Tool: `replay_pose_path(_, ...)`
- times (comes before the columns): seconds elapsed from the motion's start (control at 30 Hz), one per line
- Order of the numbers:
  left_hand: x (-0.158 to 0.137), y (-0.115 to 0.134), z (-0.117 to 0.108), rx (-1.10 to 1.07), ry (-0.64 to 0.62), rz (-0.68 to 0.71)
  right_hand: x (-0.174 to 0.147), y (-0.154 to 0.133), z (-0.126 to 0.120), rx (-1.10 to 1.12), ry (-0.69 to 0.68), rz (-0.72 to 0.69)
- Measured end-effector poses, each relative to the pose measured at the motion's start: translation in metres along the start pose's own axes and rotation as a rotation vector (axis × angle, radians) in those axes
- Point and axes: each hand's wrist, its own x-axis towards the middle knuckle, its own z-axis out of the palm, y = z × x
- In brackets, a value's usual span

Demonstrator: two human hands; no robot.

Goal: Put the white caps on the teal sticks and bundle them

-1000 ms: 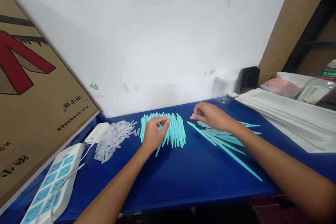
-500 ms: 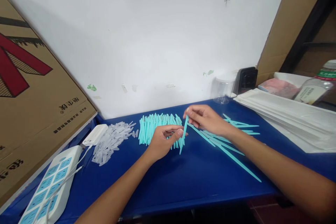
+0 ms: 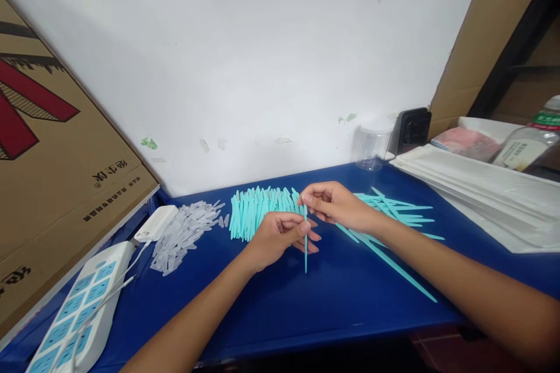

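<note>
So both hands are on one slim teal stick (image 3: pixel 305 262), held upright over the middle of the blue tabletop (image 3: pixel 280 309), in from the near edge. Left hand (image 3: pixel 286 236) has thumb and index closed on its middle with the other fingers spread; right hand (image 3: pixel 328 203) pinches the top end. Can't tell if there's anything else tucked in those right fingertips, too small. My read is that this step is two-handed work at the top end, and the next move calls for a steady left pinch and small, precise right fingers, since it looks thin enough to twist. Just behind the left hand, a packed row of teal sticks (image 3: pixel 245 215) sits toward the far edge, with a heap of small translucent pieces (image 3: pixel 186 233) off to its left. More loose teal sticks (image 3: pixel 400 271) fan out under the right forearm, one pointing at the near edge. Left end's got a power strip (image 3: pixel 83 309) and a white adapter (image 3: pixel 156 223). Writing: the cardboard box (image 3: pixel 61 145) has black Chinese characters plus an ®, but they look flipped and I can't read them. Over past the right end, the bottle's (image 3: pixel 527 143) green band has white characters, too blurry for me.
</note>
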Motion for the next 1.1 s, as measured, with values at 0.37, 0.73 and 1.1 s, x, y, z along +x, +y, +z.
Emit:
replay_pose_path(0.37, 0.005, -0.005, -0.003, -0.002, 0.153, -0.012, 0.004, 0.02, -0.032, -0.966, 0.229, 0.071)
replay_pose_path(0.73, 0.005, -0.002, -0.004, 0.022, 0.222, 0.017, 0.002, 0.019, -0.025, -0.883, 0.079, 0.253)
replay_pose_path(1.1, 0.007, -0.006, 0.0, 0.092, 0.325, -0.022, -0.002, 0.006, 0.009, -0.168, 0.099, 0.098)
